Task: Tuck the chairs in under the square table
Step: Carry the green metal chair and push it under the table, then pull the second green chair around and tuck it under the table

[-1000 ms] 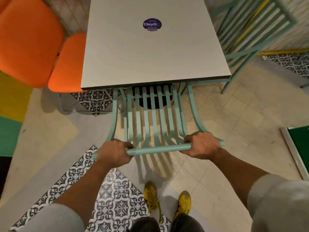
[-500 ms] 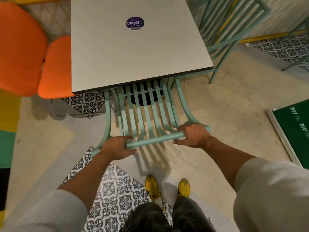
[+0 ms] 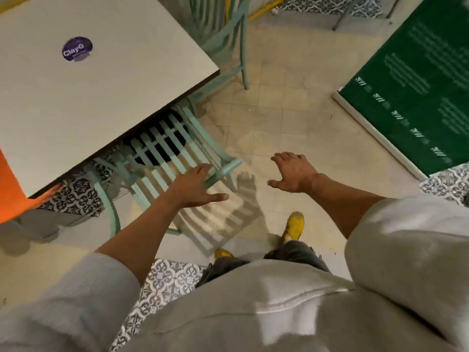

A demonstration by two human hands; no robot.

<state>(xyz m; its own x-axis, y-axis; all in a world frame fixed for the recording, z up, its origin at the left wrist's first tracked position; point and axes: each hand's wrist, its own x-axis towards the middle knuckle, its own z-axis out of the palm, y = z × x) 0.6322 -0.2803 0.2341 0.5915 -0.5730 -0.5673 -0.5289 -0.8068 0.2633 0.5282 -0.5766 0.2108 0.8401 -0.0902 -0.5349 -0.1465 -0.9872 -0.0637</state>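
The mint-green slatted chair stands with its seat pushed under the near edge of the square worktop, only its backrest showing outside. The left hand hovers over the backrest's top rail near its right end, fingers spread and gripping nothing; whether it touches the rail is unclear. The right hand hangs over the bare tiled floor, clear of the chair, fingers loosely curled and empty. A second green chair stands at the worktop's right side. A purple sticker sits on the worktop, and an orange seat shows at the left edge.
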